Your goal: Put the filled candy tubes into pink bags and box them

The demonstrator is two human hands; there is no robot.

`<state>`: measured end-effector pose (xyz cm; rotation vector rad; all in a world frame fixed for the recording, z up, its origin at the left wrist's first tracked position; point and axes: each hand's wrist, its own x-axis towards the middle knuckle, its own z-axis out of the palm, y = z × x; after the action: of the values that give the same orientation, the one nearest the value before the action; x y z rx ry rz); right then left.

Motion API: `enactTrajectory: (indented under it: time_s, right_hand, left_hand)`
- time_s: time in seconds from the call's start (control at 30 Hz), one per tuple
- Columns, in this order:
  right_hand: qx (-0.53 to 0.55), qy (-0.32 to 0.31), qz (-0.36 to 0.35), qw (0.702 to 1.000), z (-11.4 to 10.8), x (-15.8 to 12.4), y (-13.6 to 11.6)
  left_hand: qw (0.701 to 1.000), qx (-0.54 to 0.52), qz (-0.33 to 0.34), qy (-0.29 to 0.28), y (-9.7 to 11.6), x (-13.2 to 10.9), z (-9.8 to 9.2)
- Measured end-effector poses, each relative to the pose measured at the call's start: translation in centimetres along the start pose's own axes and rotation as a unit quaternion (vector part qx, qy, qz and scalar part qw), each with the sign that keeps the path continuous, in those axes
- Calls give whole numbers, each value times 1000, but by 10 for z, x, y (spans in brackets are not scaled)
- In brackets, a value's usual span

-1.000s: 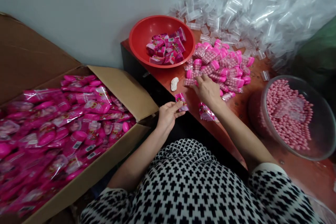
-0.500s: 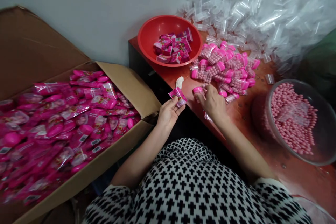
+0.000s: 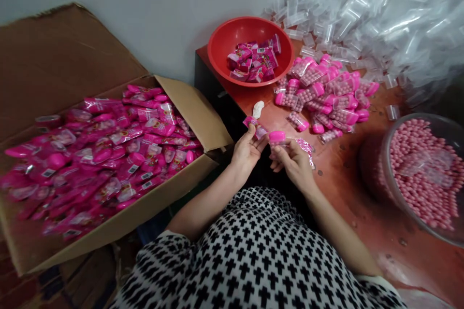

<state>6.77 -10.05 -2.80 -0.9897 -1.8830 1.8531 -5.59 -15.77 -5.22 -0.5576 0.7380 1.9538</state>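
Observation:
My left hand (image 3: 247,151) pinches a small pink printed packet (image 3: 254,127) at the table's front edge. Close beside it, my right hand (image 3: 294,162) grips a clear tube with a pink cap (image 3: 278,137), filled with pink balls. The two hands are nearly touching. A crumpled pink wrapper (image 3: 306,147) lies just right of my right hand. Beyond them sits a pile of filled pink-capped tubes (image 3: 328,94) on the red-brown table (image 3: 348,174).
A red bowl (image 3: 224,43) of pink packets stands at the table's back corner. A clear tub of pink balls (image 3: 424,174) is at right. Empty clear tubes (image 3: 362,14) heap along the back. A cardboard box (image 3: 203,111) full of pink packs is at left. A white lump (image 3: 258,108) lies near the bowl.
My right hand left the tube pile with one filled tube and drew back toward my left hand, which kept its packet. The view shifted left.

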Motion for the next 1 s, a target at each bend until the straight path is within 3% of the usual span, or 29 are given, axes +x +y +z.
enactTrajectory:
  time_s: [0.2,0.47,0.63,0.83,1.0]
  right_hand:
    - [50,41,-19,998,14,-3,13]
    - [141,6,18,990,11,-3,11]
    - [95,64,-23,993,11,-3,16]
    - [125,54,-34,990,10,-2,19]
    - [82,62,-58,993,7,-2,21]
  left_hand:
    - [999,38,-1,-30,-11,-3,7]
    - [986,141,53,-76,-19,-10,7]
    - [976,161,92,-111,-18,-11,10]
    - [955,252,71,-142,-17,-11,9]
    - [937,300,69,-163,-11,-8,10]
